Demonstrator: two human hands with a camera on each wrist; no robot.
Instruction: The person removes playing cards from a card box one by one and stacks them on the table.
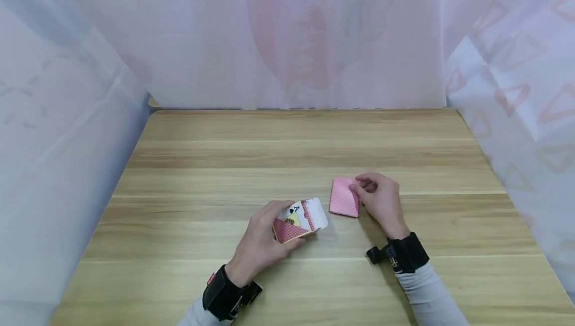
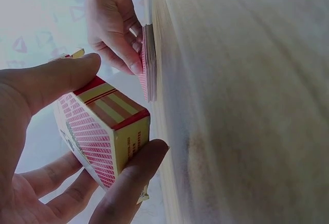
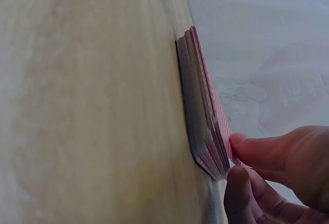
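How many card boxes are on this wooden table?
1: the red-and-yellow cardboard card box, flap open, gripped by the left hand. Beside it, the right hand pinches the red-backed card stack lying on the wooden table.

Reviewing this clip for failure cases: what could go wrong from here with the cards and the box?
1. The deck is unevenly stacked, edges fanned in the right wrist view; the right hand pinching its corner may scatter cards.
2. The left hand holds the box with its flap open; the flap could bend or catch cards.

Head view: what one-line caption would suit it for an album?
Left hand holds an open card box while the right hand pinches a corner of the deck on a wooden table.
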